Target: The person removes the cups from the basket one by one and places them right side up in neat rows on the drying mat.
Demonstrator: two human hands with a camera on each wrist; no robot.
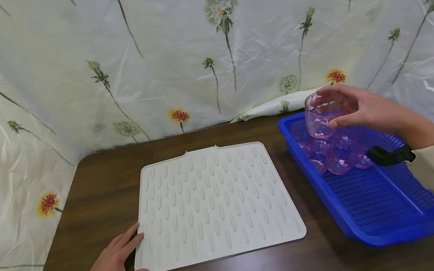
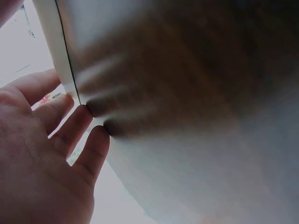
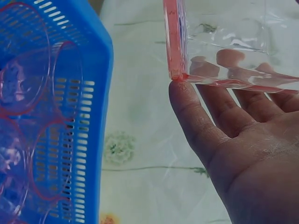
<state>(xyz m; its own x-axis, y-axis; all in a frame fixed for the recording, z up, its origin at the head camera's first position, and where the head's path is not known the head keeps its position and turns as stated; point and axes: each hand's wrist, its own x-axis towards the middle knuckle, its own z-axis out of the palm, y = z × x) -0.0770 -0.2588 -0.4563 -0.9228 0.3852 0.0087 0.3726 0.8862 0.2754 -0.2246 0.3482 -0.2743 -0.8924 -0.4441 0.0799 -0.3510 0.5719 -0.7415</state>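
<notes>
The right wrist view crops the pink cup [image 3: 229, 42] and blue basket [image 3: 101, 93].

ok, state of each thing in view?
White mat: flat, patterned side up
Blue basket: upright, partly filled
Clustered cups: inside basket, orientation unclear
Upper cup: see-through, held above clustered cups
Left hand: fingers touching mat's left edge
Right hand: fingers gripping upper cup
Floral cloth: hanging, wrinkled

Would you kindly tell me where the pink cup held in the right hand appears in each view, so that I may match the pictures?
Head: pink cup right of centre, about mid-height, in the right hand.
Left wrist: not in it.
Right wrist: pink cup at upper right.
Shared landmark: blue basket, right in head, left in right wrist, absent from left wrist.
</notes>
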